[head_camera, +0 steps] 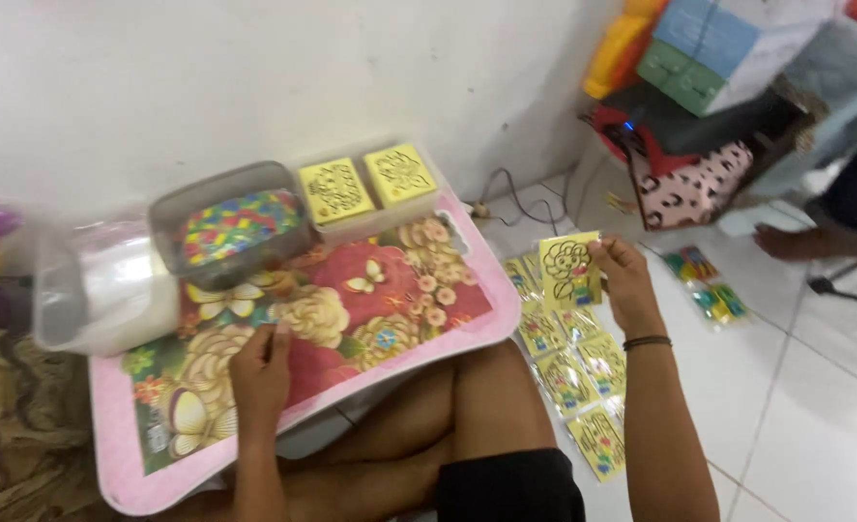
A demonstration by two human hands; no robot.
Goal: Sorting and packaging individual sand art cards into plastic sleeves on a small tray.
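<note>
My right hand point(625, 280) holds up a yellow card with a flower drawing point(570, 270), pinched at its right edge, above a row of several similar packed yellow cards point(568, 372) on the white tiled floor. My left hand point(260, 371) rests fingers-down on a pink lap table with a flower print point(361, 300) across my legs, holding nothing that I can see. A clear tub of many-coloured small pieces point(235, 227) stands at the table's back. Two stacks of yellow cards point(365, 186) sit beside it.
A clear plastic bag roll point(109, 285) lies at the table's left. Small packets of coloured bits point(709, 290) lie on the floor at right. A spotted pink bag point(694, 188), stacked boxes and another person's foot point(786, 242) are at the far right. A cable point(520, 198) runs along the wall.
</note>
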